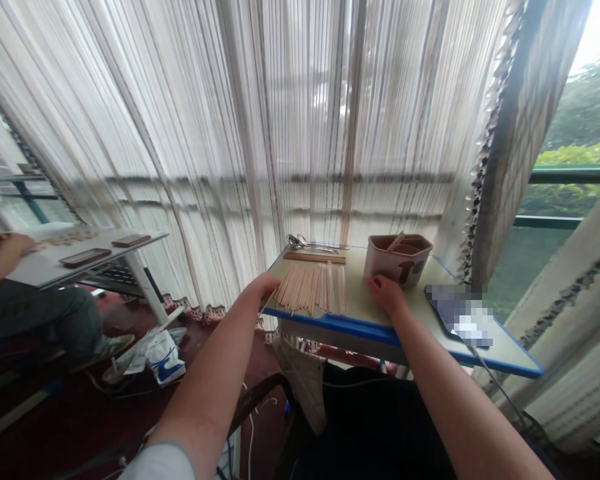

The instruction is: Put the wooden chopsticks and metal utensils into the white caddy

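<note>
A fan of thin pale wooden chopsticks (pixel 305 288) lies side by side across the left part of a small desk. My left hand (pixel 267 283) is at their left edge with its fingers curled. One slanted stick shows just below it; whether the fingers grip it is hidden. A few more sticks (pixel 341 289) lie a little apart on the right. My right hand (pixel 384 293) rests on the desktop with its fingers curled together and nothing visible in them. It is right in front of a pale, angular box (pixel 380 257) with a wooden piece inside.
Dark chopsticks (pixel 314 257) and metal spoons (pixel 300 242) lie at the back of the blue-edged desk (pixel 447 277). A phone-like device (pixel 443 310) with a cable lies on the right. Another person's arm (pixel 5 257) rests at a white table (pixel 55 273) with trays. Curtains (pixel 220 133) hang behind.
</note>
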`<state>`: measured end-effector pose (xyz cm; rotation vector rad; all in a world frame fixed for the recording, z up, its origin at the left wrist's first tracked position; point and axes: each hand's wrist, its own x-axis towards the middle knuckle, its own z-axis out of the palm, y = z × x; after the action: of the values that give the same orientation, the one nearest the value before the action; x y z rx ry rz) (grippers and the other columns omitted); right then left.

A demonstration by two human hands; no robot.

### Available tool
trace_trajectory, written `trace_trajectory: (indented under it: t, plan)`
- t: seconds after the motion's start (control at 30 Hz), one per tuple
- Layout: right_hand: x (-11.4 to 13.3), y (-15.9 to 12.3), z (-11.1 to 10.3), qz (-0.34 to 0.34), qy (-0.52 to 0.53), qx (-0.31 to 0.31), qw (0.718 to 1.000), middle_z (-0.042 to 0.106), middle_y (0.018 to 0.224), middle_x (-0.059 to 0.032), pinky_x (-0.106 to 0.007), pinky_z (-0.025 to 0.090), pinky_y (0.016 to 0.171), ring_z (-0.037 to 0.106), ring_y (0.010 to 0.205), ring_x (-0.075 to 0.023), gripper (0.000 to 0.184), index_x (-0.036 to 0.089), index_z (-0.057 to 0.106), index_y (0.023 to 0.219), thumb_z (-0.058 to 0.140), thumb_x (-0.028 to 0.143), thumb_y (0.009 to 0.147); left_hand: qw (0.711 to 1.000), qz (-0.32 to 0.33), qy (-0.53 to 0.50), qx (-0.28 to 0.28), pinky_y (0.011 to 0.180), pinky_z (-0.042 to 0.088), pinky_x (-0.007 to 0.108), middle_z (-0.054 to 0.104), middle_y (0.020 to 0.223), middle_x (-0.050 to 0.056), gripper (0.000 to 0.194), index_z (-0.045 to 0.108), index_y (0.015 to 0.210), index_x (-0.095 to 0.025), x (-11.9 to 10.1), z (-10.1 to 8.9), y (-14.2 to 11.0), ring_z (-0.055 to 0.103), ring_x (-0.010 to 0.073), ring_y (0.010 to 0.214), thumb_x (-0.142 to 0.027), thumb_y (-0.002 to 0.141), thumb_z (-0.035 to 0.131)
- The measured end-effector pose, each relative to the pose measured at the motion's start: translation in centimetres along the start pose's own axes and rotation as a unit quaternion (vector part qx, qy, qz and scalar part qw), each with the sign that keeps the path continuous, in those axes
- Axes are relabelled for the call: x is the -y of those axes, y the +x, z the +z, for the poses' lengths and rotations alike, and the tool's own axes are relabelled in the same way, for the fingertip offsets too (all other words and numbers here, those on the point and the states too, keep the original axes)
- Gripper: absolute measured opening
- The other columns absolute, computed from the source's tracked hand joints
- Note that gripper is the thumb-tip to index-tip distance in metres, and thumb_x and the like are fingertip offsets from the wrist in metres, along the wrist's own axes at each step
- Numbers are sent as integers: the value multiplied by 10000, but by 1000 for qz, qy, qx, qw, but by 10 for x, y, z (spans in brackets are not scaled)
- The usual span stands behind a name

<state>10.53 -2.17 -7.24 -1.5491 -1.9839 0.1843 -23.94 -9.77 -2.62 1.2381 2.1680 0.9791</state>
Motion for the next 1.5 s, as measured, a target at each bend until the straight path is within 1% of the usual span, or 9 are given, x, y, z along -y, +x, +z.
trace_trajectory:
  t: [0.1,0.2,0.4,0.53,0.63,0.87,1.07,1.3,1.5]
  plan:
    - [0,1,0,-2,7,0,1000,681,817,-83,-268,369,666,612,788,-200,396,196,618,810,366,496,866,998,-16,6,61,499,394,280,505,479,36,79,564,574,-137,-13,-4,-1,562,200,583,-157,650,575]
    - [0,1,0,-4,22,0,1000,676,795,-79,-261,369,664,606,769,-190,390,194,616,784,375,490,861,996,30,-20,78,503,385,229,564,595,26,103,594,676,-145,-34,5,-8,540,138,588,-229,714,549]
    - [0,-1,0,-31,138,-13,990,632,674,-47,-250,363,610,561,663,-164,400,183,621,699,437,522,808,954,170,-88,229,472,354,185,586,695,16,259,636,833,-151,-69,65,-34,504,94,561,-376,721,574]
    - [7,0,3,-26,290,18,956,570,561,-15,-243,360,516,492,509,-127,484,161,632,726,387,571,802,940,244,-73,226,530,394,208,611,701,26,269,653,835,-131,-89,107,-49,521,106,594,-362,748,544]
    - [15,-1,3,5,419,27,908,557,543,0,-238,333,445,437,432,-107,479,151,624,785,404,576,780,932,283,-52,222,584,421,224,647,759,45,273,663,876,-119,-102,126,-57,550,122,636,-322,765,518]
    - [15,-4,-18,66,533,-200,819,428,507,58,-232,313,418,398,436,-102,333,203,484,739,441,531,785,901,360,60,233,588,411,232,656,717,34,365,685,833,-147,-108,134,-59,585,156,677,-449,781,488]
    - [7,1,-26,108,529,-358,762,417,556,67,-226,310,419,384,445,-95,318,205,464,813,399,516,830,887,403,160,160,653,406,240,675,768,38,321,699,851,-187,-101,123,-51,597,158,733,-387,832,448]
    - [15,-13,-34,84,475,-368,795,476,602,48,-213,345,422,437,445,-82,369,184,494,825,375,531,854,894,372,246,49,728,428,283,696,846,78,309,711,854,-204,-121,128,-58,621,202,822,-360,841,445]
    - [18,-29,-56,99,451,-528,713,528,742,17,-224,364,409,465,417,-70,283,209,396,896,309,478,901,936,328,123,-28,857,427,283,674,1017,80,356,581,1140,-165,-145,147,-45,602,189,974,-255,808,490]
